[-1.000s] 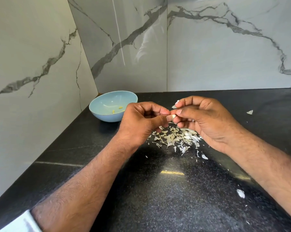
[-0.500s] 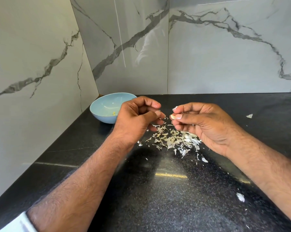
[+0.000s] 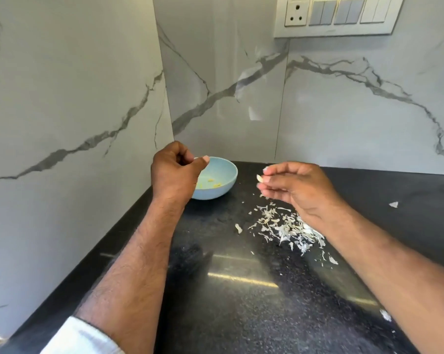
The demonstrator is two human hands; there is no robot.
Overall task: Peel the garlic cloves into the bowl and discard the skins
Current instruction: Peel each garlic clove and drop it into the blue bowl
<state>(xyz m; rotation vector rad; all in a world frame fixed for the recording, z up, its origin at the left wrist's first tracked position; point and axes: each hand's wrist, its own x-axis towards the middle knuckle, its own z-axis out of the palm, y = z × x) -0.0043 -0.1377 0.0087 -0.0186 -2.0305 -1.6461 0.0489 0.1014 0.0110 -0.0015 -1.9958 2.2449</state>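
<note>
No readable text, no labels, brand names, numbers or signs anywhere in view, the socket and switch panel (image 3: pixel 338 15) on the wall blank and unmarked, the bowl (image 3: pixel 224 183) plain, without print

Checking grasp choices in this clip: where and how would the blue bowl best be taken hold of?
Judging by this one view, take the blue bowl by its right rim, thumb over the edge, coming from the right. Its upright pose leaves the rim exposed there, while the left hand hovers over its left side and the walls close off the corner behind.
</note>
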